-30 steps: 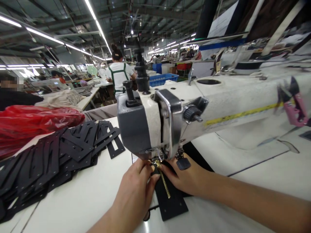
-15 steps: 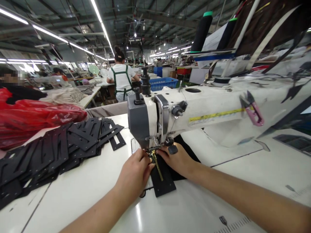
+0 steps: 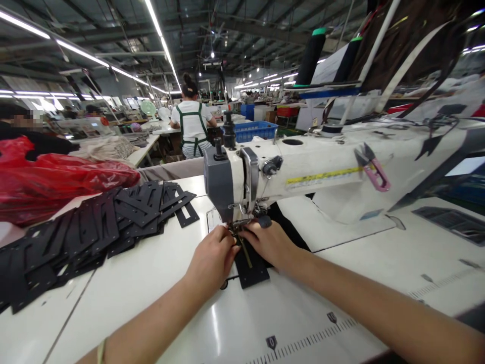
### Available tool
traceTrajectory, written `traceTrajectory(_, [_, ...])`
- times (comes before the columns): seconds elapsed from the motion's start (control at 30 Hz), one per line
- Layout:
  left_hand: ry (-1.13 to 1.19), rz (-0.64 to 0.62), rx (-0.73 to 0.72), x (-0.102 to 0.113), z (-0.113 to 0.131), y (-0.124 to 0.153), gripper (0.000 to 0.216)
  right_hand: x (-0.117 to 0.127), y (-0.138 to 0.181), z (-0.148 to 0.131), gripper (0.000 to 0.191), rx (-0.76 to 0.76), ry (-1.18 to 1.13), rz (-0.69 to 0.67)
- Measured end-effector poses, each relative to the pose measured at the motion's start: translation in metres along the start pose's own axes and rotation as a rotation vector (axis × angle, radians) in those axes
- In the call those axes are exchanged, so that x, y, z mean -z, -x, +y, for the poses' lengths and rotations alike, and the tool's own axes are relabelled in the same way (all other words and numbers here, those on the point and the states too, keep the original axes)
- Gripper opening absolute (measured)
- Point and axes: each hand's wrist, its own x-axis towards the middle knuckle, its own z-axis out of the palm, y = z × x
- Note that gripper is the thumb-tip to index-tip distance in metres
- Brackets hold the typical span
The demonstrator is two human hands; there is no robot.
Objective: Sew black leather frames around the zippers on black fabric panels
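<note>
A black panel (image 3: pixel 254 277) with a brass-toothed zipper (image 3: pixel 246 254) down its middle lies under the sewing machine head (image 3: pixel 229 189). My left hand (image 3: pixel 212 254) is closed, thumb and fingertips pinching at the panel's left edge beside the presser foot. From the right, my right hand (image 3: pixel 273 243) presses its bunched fingertips onto the panel near the foot. The needle area is mostly hidden by my fingers. Dark fabric (image 3: pixel 291 227) spreads behind and beneath my right hand.
Several black slotted pieces (image 3: pixel 94 222) are heaped on the left of the white table (image 3: pixel 151 283). Beyond them lies a red plastic bag (image 3: pixel 56 177). Pink-handled snips (image 3: pixel 375 169) are on the machine arm. Behind it are a blue crate (image 3: pixel 255 131) and a co-worker (image 3: pixel 191 121).
The panel has moved a little farther under the machine head, with less of it showing at the front. Both hands have gone along with it. The camera view has shifted slightly.
</note>
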Motion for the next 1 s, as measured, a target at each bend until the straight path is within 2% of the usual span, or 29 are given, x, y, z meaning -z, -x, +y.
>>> traceTrajectory(0.03, [0.006, 0.006, -0.007, 0.001, 0.003, 0.005, 0.017, 0.005, 0.012, -0.003, 0.026, 0.062, -0.014, -0.011])
traceTrajectory(0.1, [0.019, 0.016, -0.052, 0.004, 0.012, 0.017, 0.022, 0.014, 0.036, -0.008, 0.051, 0.238, -0.033, -0.028])
traceTrajectory(0.13, [0.025, 0.018, -0.078, 0.005, 0.017, 0.023, 0.025, 0.016, 0.047, -0.010, 0.053, 0.289, -0.025, -0.011])
traceTrajectory(0.23, [0.035, 0.021, -0.108, 0.009, 0.030, 0.035, 0.033, 0.016, 0.060, -0.011, 0.035, 0.416, 0.040, 0.086])
traceTrajectory(0.3, [0.036, 0.029, -0.067, 0.009, 0.033, 0.037, 0.035, 0.013, 0.055, -0.010, 0.032, 0.466, 0.058, 0.145])
traceTrajectory(0.4, [0.034, 0.056, -0.066, 0.007, 0.030, 0.035, 0.032, 0.010, 0.046, -0.009, 0.032, 0.475, 0.013, 0.160])
traceTrajectory(0.6, [-0.107, 0.073, -0.246, 0.004, 0.021, 0.029, 0.033, 0.008, 0.047, -0.009, 0.036, 0.468, -0.003, 0.189])
traceTrajectory(0.77, [-0.171, 0.093, -0.320, 0.004, 0.017, 0.023, 0.032, 0.003, 0.044, -0.006, 0.037, 0.443, -0.037, 0.204])
traceTrajectory(1.0, [-0.159, 0.090, -0.319, 0.000, 0.005, 0.013, 0.030, -0.005, 0.032, 0.003, 0.034, 0.468, -0.050, 0.188])
